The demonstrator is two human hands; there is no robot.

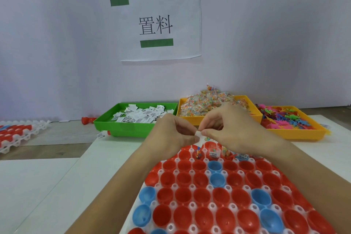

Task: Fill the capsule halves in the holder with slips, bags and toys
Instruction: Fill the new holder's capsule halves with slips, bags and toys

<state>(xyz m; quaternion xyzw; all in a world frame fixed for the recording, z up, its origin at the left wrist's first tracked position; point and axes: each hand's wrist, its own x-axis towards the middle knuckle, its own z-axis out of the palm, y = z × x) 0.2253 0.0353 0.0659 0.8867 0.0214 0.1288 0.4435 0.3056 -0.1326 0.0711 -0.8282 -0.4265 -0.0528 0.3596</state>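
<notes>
Both hands met over the far edge of the holder (191, 205), the left hand (171, 135) and right hand (228, 127) pinching one small white slip (198, 134) between their fingertips, its length running across from one hand to the other. The capsule halves (201, 195) lay directly below and nearer the person. Only the far row held anything; the rest sat unfilled.

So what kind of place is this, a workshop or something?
Probably a small packing or assembly station. Sorted supply bins line the wall: a green tray of paper slips, a yellow tray of bead bags and another of plastic toys. A white holder keeps rows of capsule halves, under a posted sign.
</notes>
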